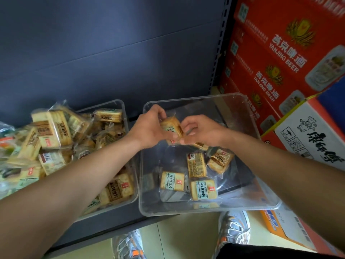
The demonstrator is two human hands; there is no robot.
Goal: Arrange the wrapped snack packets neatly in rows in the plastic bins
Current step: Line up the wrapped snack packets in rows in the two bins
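Two clear plastic bins stand side by side on a dark shelf. The left bin (122,107) is heaped with wrapped snack packets (51,128). The right bin (201,99) holds several packets lying flat, such as one with a pale blue label (203,189) and one showing its back (197,164). Over the far part of the right bin, my left hand (149,128) and my right hand (203,130) both grip one wrapped packet (171,126), tilted between them. A second packet (200,145) peeks out under my right hand.
Red beer cartons (276,58) are stacked against the right side of the shelf, with a white printed carton (313,133) in front of them and an orange-white box (285,227) on the floor. My shoes (233,227) stand on the tiled floor below the shelf edge.
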